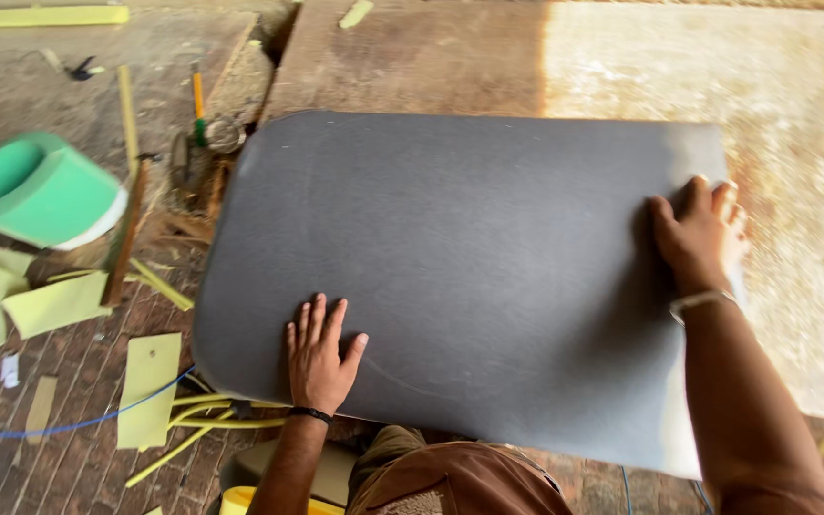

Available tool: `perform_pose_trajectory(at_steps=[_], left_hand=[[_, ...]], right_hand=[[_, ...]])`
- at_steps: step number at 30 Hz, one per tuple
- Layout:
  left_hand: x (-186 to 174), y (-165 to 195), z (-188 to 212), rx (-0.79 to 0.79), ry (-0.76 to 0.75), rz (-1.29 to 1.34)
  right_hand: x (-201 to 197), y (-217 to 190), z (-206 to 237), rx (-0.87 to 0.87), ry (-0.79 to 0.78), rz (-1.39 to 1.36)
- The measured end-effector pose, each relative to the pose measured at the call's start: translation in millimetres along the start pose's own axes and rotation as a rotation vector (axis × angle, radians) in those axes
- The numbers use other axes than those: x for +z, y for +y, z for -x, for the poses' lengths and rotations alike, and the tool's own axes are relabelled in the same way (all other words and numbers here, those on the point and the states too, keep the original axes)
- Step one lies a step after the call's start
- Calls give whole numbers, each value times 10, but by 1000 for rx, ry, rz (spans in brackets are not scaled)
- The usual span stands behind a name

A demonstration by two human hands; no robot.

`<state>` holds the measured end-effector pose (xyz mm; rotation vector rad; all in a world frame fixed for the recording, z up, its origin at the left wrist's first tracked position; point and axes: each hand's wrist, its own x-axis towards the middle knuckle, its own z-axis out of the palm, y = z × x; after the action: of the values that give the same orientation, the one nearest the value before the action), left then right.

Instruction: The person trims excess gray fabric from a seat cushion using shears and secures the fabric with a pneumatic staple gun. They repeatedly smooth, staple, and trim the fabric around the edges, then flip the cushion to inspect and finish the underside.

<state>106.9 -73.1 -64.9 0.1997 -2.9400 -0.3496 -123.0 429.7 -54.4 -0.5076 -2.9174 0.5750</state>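
A large dark grey foam cushion point(479, 248) with rounded corners lies flat on a wooden board point(641, 67). My left hand point(319, 355) rests flat on its near left part, fingers spread. At the cushion's right edge my right hand point(700, 234) has its fingers curled over the edge and holds it. A dark band is on my left wrist and a light one on my right wrist.
A green foam roll point(40, 191) lies on the brick floor at the left. Yellow foam scraps point(54, 303) and strips surround it, with a blue cable point(69, 424) running across. A pencil and small tools point(197, 124) sit by the board's left edge.
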Motion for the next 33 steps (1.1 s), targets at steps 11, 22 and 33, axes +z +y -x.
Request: perform_pose_trajectory(at_steps=[11,22,33], left_hand=[[-135,-361,-86,-152,29,33],[-187,-754,-771,-105,-137,-13],[-161,-1104,-1216,-108,2,118]], right_hand=[[434,-393,-3,-246,-51,148],[1010,-2730,216,-626,-405,197],[1460,-3648,-277,-510,-373,293]])
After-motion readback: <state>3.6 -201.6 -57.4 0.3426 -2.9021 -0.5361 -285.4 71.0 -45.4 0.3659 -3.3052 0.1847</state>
